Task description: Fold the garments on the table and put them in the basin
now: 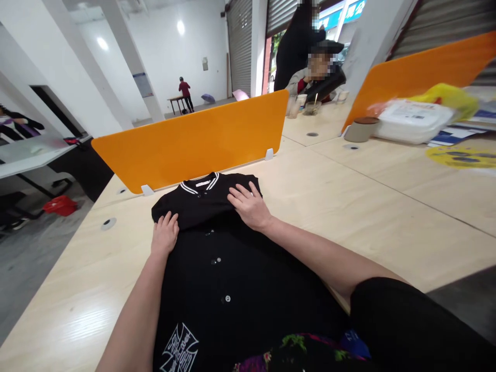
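**Both palms flat on a black jacket**

A black jacket lies spread on the pale wooden table, collar away from the person, its white-striped collar just short of the orange divider. A row of snap buttons runs down the front, and a white cross-shaped print shows near the bottom edge of the view.

The left hand rests palm down on the jacket's left shoulder area, fingers loosely spread and pressing the cloth; it grips nothing. The right hand lies flat on the right shoulder, fingers splayed toward the collar, likewise pinching nothing. A fold seems to run across the chest between the two hands, though black on black makes it hard to be sure.

Farther along the table, to the right, a second orange divider stands behind a white plastic box, a yellow bag and a round grey container. A seated person is at the far end of the table, with cups near them. Another person in red stands by a distant table. On the floor to the left lies a red object.
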Demonstrator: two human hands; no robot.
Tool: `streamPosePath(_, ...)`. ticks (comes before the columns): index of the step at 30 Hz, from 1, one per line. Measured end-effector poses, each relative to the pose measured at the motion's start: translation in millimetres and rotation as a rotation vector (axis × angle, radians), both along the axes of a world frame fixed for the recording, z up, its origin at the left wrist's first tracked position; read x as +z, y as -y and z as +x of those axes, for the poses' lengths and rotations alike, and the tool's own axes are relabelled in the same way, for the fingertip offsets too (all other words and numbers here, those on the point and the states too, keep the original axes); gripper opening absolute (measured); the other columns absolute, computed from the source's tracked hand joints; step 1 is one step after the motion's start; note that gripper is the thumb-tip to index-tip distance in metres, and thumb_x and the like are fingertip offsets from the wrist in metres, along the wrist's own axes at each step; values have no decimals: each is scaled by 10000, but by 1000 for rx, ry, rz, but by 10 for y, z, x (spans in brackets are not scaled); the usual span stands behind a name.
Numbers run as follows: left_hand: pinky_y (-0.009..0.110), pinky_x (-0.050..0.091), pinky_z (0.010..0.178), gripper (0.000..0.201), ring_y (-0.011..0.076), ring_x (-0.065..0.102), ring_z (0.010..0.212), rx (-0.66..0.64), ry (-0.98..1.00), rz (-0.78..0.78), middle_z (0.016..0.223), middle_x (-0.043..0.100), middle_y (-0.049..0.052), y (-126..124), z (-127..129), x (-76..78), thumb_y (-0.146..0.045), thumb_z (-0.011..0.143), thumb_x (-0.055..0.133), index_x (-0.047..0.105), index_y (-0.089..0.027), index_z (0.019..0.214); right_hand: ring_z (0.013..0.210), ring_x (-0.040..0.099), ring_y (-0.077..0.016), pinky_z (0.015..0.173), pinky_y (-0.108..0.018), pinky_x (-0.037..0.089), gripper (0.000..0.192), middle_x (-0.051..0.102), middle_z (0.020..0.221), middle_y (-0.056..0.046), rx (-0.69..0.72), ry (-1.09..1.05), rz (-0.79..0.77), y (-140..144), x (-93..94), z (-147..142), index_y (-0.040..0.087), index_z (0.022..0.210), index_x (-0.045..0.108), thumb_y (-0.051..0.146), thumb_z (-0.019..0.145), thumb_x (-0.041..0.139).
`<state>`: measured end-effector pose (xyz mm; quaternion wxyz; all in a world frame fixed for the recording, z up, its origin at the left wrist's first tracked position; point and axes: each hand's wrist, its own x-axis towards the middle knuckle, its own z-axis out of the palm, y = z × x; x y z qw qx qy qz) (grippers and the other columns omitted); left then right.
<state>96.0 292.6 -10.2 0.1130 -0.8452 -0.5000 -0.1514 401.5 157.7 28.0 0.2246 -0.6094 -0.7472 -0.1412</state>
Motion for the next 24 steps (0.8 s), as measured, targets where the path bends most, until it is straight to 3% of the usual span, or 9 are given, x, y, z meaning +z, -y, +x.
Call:
streamPosePath(2,531,378,1040,473,334,424,1292,5,9,4,1444,471,84,3,-1,-3,-318,945,298,527,-218,1347,1406,274,-307,1148,-595,53,427,445,1462,-75,22,5,-63,21,-78,-12,248,1355,523,225,938,435)
streamPosePath(5,526,382,1036,467,337,435,1280,-4,21,10,1429,485,98,17,14,9,-305,937,313,543,-198,1329,1354,362,-330,1126,-584,174,439,478,1433,-99,15,-36,-284,38,-173,57,239,1333,552,399,927,504)
streamPosePath(7,525,384,1036,451,334,441,1275,2,36,14,1420,494,104,23,40,25,-292,926,335,558,-196,1306,1300,436,-321,1107,-570,227,426,539,1373,-107,-19,-83,-369,38,-143,120,236,1249,626,476,943,452)
streamPosePath(9,527,373,1047,416,327,448,1273,16,56,16,1395,514,116,23,70,44,-261,904,370,591,-193,1249,1281,454,-313,1101,-585,214,442,585,1315,-100,-75,-131,-340,28,-72,160,250,1175,672,498,968,369)
streamPosePath(12,499,322,1103,395,282,445,1294,-8,109,14,1363,535,131,27,89,79,-156,856,383,610,-172,1180,1372,313,-347,1107,-632,121,483,475,1434,-90,-106,-151,-225,-11,-61,168,276,1305,582,539,946,392)
streamPosePath(15,451,269,1145,462,220,414,1333,-161,124,-18,1466,434,96,79,62,122,-163,892,348,501,-189,1326,1402,242,-366,1111,-642,73,533,377,1508,-61,-32,-100,-274,-72,-229,171,317,1395,483,540,911,467)
streamPosePath(18,503,237,1146,510,257,328,1389,-247,61,-38,1551,301,54,181,55,156,-358,943,380,365,-264,1444,1393,268,-356,1113,-633,74,485,397,1498,-47,-14,-75,-303,-146,-402,205,336,1392,484,495,937,429)
streamPosePath(21,559,216,1132,561,321,224,1428,-184,-45,-58,1568,262,51,271,137,181,-475,933,395,341,-300,1463,1383,291,-349,1108,-638,90,481,402,1495,-50,-10,-40,-279,-241,-441,256,333,1398,477,485,948,397)
streamPosePath(24,614,212,1107,543,367,217,1419,-74,-193,-164,1547,314,49,331,243,231,-488,944,351,348,-322,1461,1381,296,-339,1098,-644,131,504,383,1506,-54,0,36,-300,-340,-369,291,316,1420,446,497,960,350)
